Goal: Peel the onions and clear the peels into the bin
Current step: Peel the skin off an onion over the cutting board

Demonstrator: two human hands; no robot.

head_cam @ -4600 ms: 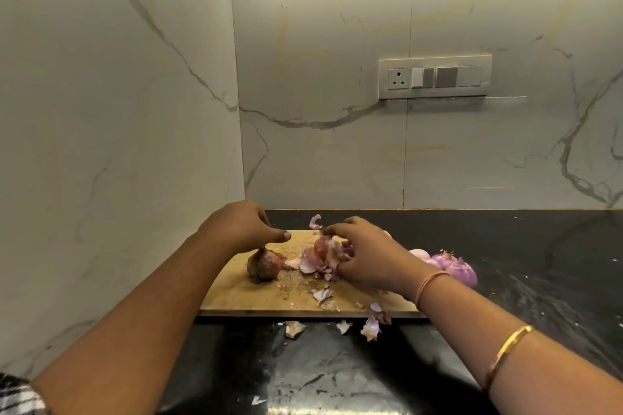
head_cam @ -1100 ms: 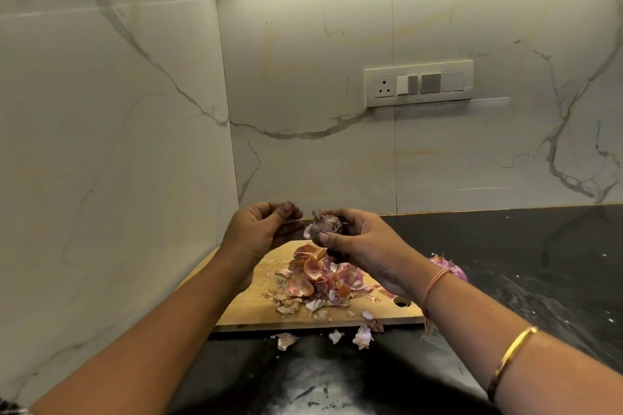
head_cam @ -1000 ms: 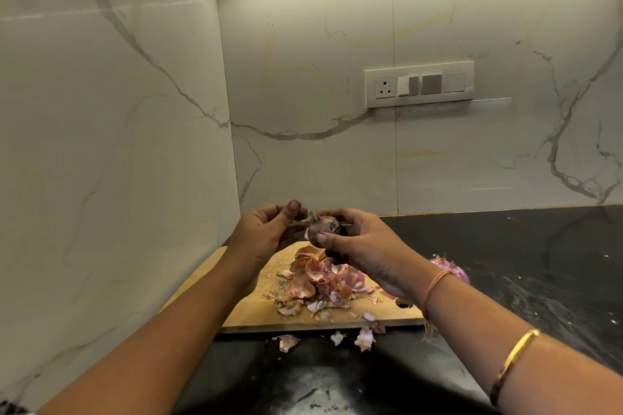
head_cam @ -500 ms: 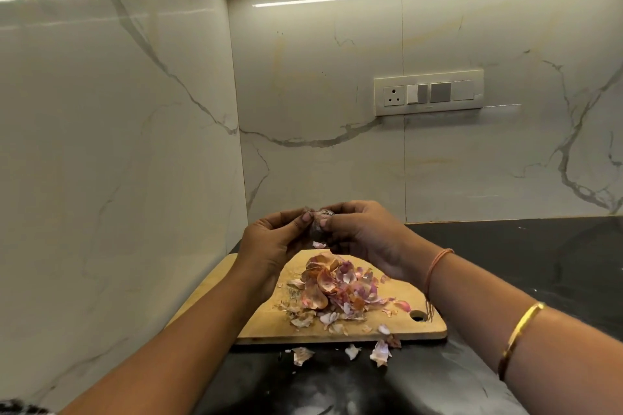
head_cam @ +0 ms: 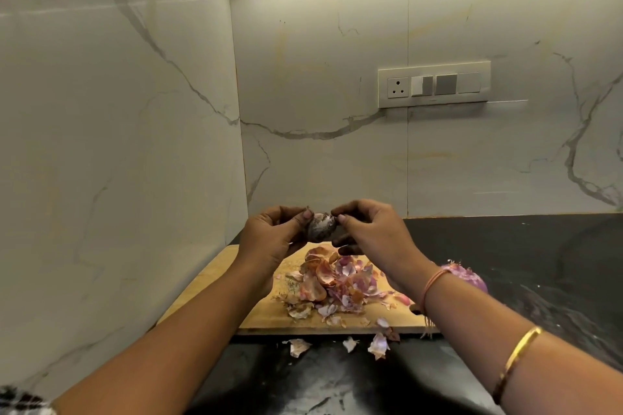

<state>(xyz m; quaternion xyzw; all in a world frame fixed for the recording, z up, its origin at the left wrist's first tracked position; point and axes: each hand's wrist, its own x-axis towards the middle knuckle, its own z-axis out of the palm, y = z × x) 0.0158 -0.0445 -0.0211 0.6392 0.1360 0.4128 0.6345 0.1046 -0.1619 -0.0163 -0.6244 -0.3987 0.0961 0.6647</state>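
Note:
I hold a small onion [head_cam: 321, 231] with dull, dirty skin up in the air above the wooden cutting board [head_cam: 215, 283]. My left hand [head_cam: 269, 239] grips its left side, thumb on top. My right hand [head_cam: 367, 229] pinches its right end with thumb and fingertips. A heap of pink and orange peels [head_cam: 333, 283] lies on the board under my hands. A peeled purple onion [head_cam: 467, 278] sits on the counter behind my right wrist. No bin is in view.
A few loose peels [head_cam: 377, 345] lie on the black counter [head_cam: 526, 259] in front of the board. Marble walls close the left side and the back. A switch panel [head_cam: 433, 83] is on the back wall.
Both hands have stayed raised over the board with the onion. My right hand has shifted from wrapping the onion to pinching its right end, so more of the onion shows between the hands.

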